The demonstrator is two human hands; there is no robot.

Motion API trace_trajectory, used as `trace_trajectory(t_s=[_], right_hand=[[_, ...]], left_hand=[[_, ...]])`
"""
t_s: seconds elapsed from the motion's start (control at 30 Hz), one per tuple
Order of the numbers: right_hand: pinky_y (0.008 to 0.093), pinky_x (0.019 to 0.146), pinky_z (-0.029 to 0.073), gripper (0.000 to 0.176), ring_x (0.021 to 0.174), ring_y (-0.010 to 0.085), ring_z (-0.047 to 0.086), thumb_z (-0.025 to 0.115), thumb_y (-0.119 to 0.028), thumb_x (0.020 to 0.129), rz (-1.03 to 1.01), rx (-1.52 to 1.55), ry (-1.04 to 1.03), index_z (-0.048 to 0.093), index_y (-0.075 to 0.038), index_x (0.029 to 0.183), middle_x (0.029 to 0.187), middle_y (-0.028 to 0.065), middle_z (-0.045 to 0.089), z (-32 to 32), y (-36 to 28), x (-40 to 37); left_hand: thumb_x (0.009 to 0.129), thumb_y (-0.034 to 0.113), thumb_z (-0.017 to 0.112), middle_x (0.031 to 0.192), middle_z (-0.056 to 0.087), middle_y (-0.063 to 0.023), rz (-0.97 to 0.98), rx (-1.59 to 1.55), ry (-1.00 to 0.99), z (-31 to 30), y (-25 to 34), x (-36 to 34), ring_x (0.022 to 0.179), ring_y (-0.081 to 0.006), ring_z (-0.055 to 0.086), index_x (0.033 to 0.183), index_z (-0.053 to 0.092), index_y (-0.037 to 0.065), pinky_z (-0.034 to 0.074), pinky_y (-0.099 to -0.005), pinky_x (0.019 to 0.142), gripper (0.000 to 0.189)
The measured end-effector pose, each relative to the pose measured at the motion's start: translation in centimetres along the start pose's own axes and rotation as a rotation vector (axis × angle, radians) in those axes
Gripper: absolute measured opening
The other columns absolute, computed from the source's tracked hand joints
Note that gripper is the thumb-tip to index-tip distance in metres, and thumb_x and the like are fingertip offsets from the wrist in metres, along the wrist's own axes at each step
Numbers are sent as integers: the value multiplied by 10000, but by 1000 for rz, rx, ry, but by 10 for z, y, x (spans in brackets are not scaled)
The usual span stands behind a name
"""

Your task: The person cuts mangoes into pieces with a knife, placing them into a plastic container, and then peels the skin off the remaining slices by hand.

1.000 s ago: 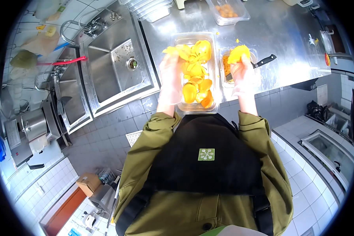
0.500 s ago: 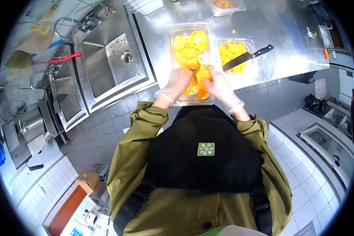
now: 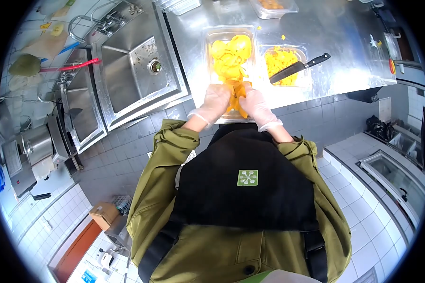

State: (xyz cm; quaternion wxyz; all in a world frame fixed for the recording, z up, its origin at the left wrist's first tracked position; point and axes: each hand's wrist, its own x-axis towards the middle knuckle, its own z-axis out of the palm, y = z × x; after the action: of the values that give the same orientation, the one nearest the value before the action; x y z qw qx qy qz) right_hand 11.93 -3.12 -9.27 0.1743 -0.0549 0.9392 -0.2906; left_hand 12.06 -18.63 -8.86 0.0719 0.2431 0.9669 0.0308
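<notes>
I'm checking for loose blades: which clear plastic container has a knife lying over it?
The small clear plastic container of diced yellow pieces, just right of the long clear container; a black-handled metal knife lies over only this one.

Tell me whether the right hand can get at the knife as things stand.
Probably yes: nothing covers the handle of the knife, which lies across the smaller container, beyond and to the right of the right hand. That hand would likely have to let go of the orange pieces first.
</notes>
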Motion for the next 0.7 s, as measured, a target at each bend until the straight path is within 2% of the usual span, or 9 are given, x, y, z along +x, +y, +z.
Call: trace_trajectory(t_s=[0.13,0.23,0.33,0.37,0.47,0.53,0.57,0.63,0.7], right_hand=[[437,804,463,434,887,397,578,542,-139,781,60,-81,-243,465,-19,1191,882,272,599,-23,-20,0],[391,836,464,486,943,355,586,586,-159,781,-116,36,-76,444,-38,1229,1008,230,599,-22,-23,-7],[366,818,466,462,923,323,594,618,-243,782,-244,439,-83,518,-76,1201,986,209,609,-26,-22,0],[358,818,465,456,927,310,594,622,-259,789,-259,568,-107,529,-79,1197,992,202,609,-25,-18,3],[334,848,449,433,980,252,573,588,-241,843,-147,1023,-233,497,-36,1214,1055,173,594,-23,-8,8],[310,867,436,407,1008,208,549,538,-210,890,-4,1451,-285,465,0,1231,1087,139,578,-46,-28,1],[301,875,431,401,1010,193,539,514,-198,904,9,1542,-217,447,11,1239,1097,125,566,-43,-31,3],[282,890,419,390,1016,164,520,466,-174,930,35,1720,-73,412,34,1256,1119,96,542,-35,-31,10],[281,899,413,398,1011,163,517,467,-164,927,-21,1542,-67,396,21,1272,1121,93,535,-34,-23,11]], left_hand=[[689,196,654,761,606,-123,-137,-183,-13,-42,-1,-9,728,-279,615,803,614,51,476,-381,659,189],[752,224,633,866,622,-125,-315,-329,31,-77,-8,-17,805,-289,617,911,632,65,480,-371,724,225],[792,228,614,959,615,-136,-381,-610,31,-92,-21,-18,878,-293,605,1019,626,77,476,-344,779,274],[832,193,588,990,619,-135,-332,-719,18,-91,-26,-18,910,-236,609,1102,591,44,469,-297,806,308],[821,175,600,974,633,-143,-372,-1194,85,-76,-28,-18,893,-209,620,1078,578,7,476,-299,786,308],[836,116,596,989,613,-89,-422,-1389,34,-74,-25,-15,901,-148,584,1107,556,-9,465,-264,802,301],[843,86,595,996,603,-62,-446,-1487,7,-73,-20,-13,905,-117,566,1122,544,-17,460,-246,810,301],[833,82,609,984,607,-65,-467,-1421,70,-67,-4,-8,873,-120,576,1100,552,-13,467,-247,795,288],[831,76,603,915,620,-59,-483,-1361,164,-61,11,-4,786,-122,594,1055,564,-15,484,-248,738,245]])
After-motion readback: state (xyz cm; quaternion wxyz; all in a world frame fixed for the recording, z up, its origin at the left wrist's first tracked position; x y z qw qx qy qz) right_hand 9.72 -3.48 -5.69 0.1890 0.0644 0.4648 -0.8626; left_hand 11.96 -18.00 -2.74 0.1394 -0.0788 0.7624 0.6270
